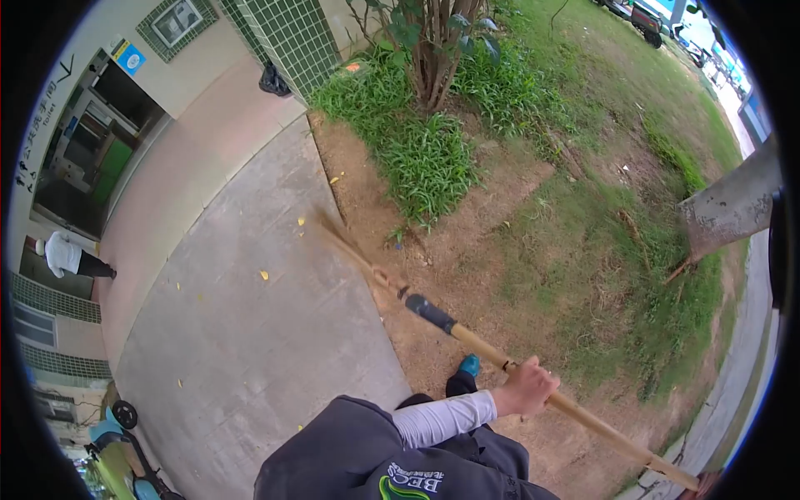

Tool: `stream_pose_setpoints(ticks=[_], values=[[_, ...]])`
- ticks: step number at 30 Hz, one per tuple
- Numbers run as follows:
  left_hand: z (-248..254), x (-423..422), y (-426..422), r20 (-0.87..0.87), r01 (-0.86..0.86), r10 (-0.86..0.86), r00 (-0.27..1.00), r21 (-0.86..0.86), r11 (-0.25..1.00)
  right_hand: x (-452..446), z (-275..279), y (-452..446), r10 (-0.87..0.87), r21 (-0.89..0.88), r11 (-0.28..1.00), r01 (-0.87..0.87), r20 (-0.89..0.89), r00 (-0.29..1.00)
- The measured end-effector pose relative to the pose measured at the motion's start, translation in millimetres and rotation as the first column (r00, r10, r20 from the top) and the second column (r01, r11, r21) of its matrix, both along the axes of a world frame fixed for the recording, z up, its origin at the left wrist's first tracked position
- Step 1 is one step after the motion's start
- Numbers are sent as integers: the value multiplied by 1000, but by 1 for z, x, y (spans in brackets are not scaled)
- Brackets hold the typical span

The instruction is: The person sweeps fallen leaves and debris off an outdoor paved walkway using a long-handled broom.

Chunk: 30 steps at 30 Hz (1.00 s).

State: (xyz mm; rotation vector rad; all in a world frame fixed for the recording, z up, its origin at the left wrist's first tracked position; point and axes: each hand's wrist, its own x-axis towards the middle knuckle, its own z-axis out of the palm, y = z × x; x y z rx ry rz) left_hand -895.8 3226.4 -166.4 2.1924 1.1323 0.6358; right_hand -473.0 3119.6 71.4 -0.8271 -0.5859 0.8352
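A long broom has a pale wooden handle (pixel 596 423), a dark wrapped joint (pixel 429 312) and a thin twig head (pixel 337 236). The broom head is blurred and lies over the border between grey paving and bare soil. My left hand (pixel 527 387), below a light grey sleeve, is wrapped round the middle of the handle. At the lower right edge, my right hand (pixel 707 485) is closed round the handle's far end, partly cut off by the dark rim. Several yellow leaves (pixel 264 275) lie scattered on the paving (pixel 250 333).
A shrub (pixel 433 58) with green plants stands in the soil ahead. A tree trunk (pixel 733 200) rises at the right. Another person (pixel 62 254) walks by the building at the left. A scooter (pixel 121 454) is at the lower left, and a black bag (pixel 273 81) sits by the tiled pillar.
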Motion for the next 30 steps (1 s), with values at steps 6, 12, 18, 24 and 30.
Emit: stream_pose_setpoints(ticks=[6, 12, 18, 24, 30], values=[[26, -75, 114, -12, -88, 93, 996, 233, 969, -73, -18, 44, 224, 248, 948, -201, -66, 972], [-130, -266, 188, -125, -239, 252, 960, 110, 965, -324, -125, 118, 135, 238, 963, -128, -11, 991], [-91, -301, 135, -131, -168, 170, 977, 25, 985, -288, -93, 109, 165, 183, 969, -164, 7, 986], [9, -305, 161, 206, -78, 35, 978, 205, 976, -221, 5, 74, -126, 52, 991, 127, -14, 992], [-107, -417, 235, 53, -340, 339, 939, 278, 898, -456, -78, 185, 141, 150, 974, -172, 194, 971]])
